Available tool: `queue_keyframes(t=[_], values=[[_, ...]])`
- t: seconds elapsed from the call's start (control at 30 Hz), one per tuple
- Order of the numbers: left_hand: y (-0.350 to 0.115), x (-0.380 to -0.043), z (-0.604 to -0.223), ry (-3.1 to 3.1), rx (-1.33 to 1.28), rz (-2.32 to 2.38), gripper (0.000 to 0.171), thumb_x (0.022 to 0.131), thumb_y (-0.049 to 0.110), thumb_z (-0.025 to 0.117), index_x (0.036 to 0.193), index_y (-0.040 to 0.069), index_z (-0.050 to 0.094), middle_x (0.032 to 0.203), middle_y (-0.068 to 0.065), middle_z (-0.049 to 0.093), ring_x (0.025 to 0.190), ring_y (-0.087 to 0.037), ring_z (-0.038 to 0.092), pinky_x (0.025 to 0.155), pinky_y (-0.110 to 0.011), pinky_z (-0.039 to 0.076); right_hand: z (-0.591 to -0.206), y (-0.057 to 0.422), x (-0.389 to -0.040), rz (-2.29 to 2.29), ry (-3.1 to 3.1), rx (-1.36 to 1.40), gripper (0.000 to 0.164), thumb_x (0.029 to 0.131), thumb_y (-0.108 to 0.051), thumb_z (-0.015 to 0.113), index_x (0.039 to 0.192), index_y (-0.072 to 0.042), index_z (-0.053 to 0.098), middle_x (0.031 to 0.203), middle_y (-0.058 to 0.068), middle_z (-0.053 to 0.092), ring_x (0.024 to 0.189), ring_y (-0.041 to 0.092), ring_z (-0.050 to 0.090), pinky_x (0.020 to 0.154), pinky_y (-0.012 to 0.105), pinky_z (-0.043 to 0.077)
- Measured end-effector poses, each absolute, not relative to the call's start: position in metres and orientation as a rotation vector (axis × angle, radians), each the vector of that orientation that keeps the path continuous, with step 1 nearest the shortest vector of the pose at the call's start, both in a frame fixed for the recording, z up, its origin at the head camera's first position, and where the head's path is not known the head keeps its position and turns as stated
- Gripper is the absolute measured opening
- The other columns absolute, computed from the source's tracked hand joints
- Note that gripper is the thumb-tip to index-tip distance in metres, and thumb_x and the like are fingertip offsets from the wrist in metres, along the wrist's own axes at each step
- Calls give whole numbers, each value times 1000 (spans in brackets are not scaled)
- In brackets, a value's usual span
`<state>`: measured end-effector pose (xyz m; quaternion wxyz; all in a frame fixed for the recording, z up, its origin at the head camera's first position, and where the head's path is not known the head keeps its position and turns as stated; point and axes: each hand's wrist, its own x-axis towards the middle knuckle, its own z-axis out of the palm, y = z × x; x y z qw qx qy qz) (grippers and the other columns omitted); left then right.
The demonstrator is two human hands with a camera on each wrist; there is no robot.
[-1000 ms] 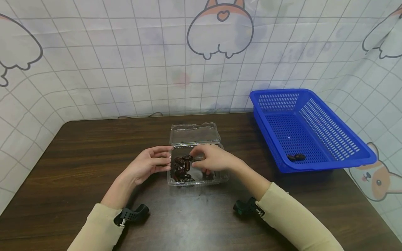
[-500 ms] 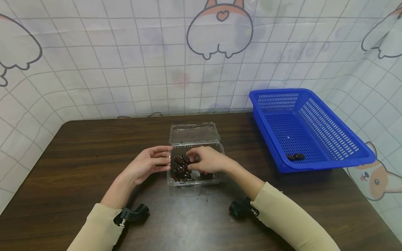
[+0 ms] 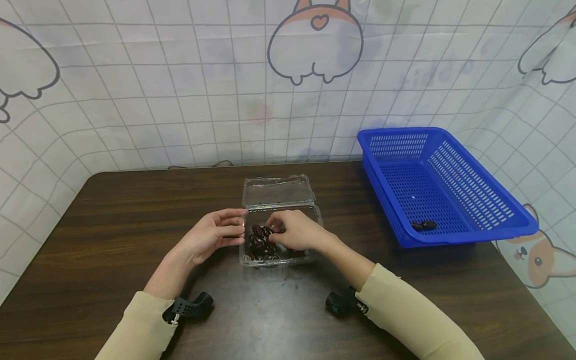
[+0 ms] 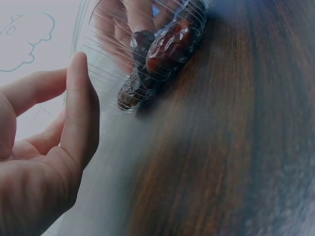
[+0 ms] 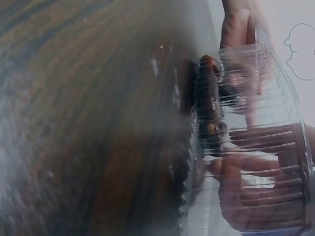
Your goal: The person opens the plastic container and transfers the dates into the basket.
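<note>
Two hands on the clear box (image 3: 285,262) here: we've got the left hand (image 3: 213,232) with fingers extended along its left wall, and the right hand (image 3: 297,231) inside, thumb and fingers bent, though whether they pinch anything we can't tell. The dates (image 3: 260,246) heap in the box's left half, long axes jumbled, just left of the right hand's fingertips, the nearer ones; beyond the box lies its flipped-back lid (image 3: 279,192), and off to its right, the blue basket (image 3: 472,238).
</note>
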<state>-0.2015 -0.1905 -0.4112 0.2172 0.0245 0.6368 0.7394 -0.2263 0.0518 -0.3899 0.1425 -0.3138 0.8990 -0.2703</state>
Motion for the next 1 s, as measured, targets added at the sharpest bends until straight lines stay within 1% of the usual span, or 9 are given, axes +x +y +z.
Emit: queue_keyframes(t=[0.13,0.27,0.43,0.57,0.7,0.9,1.0], values=[[-191,-202,-412,1764,78,2050,54,91,2,65,140,-1,43,116,-20,47,87,-19,63,86,-39,56,-392,50,-225,-799,2646,-916,21,90,-19,69,108,-9,64,85,-3,62,68,10,56,65,28,49],[-191,-203,-412,1763,89,2053,54,91,1,65,140,-2,42,113,-17,49,86,-19,63,85,-39,56,-394,47,-223,-806,2692,-884,20,88,-21,72,103,-10,64,80,-4,60,64,9,55,61,27,48],[-191,-203,-411,1763,76,2053,53,91,1,65,139,-1,43,114,-18,48,86,-19,63,85,-40,56,-395,43,-222,-793,2724,-798,21,87,-22,73,102,-11,64,77,-7,59,63,9,55,59,27,48],[-191,-203,-410,1771,59,2049,52,91,0,64,139,0,44,117,-20,47,86,-19,62,86,-40,56,-394,42,-222,-775,2730,-763,20,87,-19,71,104,-9,66,76,-7,60,62,9,55,58,26,48],[-191,-202,-410,1778,60,2044,53,91,1,65,139,0,44,117,-19,47,86,-19,62,86,-40,56,-393,42,-221,-770,2733,-751,18,85,-17,71,101,-8,69,75,-6,60,63,9,55,59,26,49],[-190,-202,-410,1783,54,2043,52,91,2,65,139,0,44,112,-15,50,88,-20,62,86,-41,56,-395,42,-219,-791,2726,-733,14,84,-14,71,97,-12,66,78,-6,59,65,10,55,58,27,48],[-190,-202,-410,1787,53,2041,52,91,1,64,139,0,44,113,-16,49,88,-19,62,86,-41,56,-396,42,-219,-800,2725,-734,12,84,-12,70,94,-14,65,78,-6,59,65,11,55,57,27,47]])
